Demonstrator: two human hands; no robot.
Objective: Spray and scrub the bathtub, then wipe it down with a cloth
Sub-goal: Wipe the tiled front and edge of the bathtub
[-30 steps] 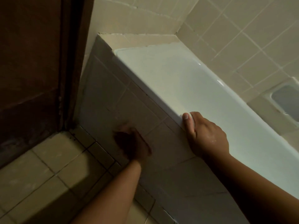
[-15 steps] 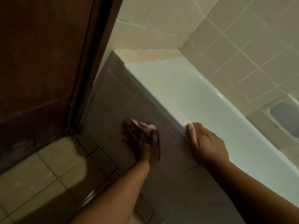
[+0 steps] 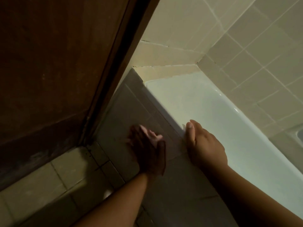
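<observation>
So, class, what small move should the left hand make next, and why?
Probably slide the left hand along the tiled panel toward the door. It lies flat there, blurred, with tile ahead of it, while the right hand grips the tub rim as a brace.

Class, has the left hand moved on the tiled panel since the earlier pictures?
Yes: the left hand slid up the tiled panel toward the bathtub rim.
</observation>
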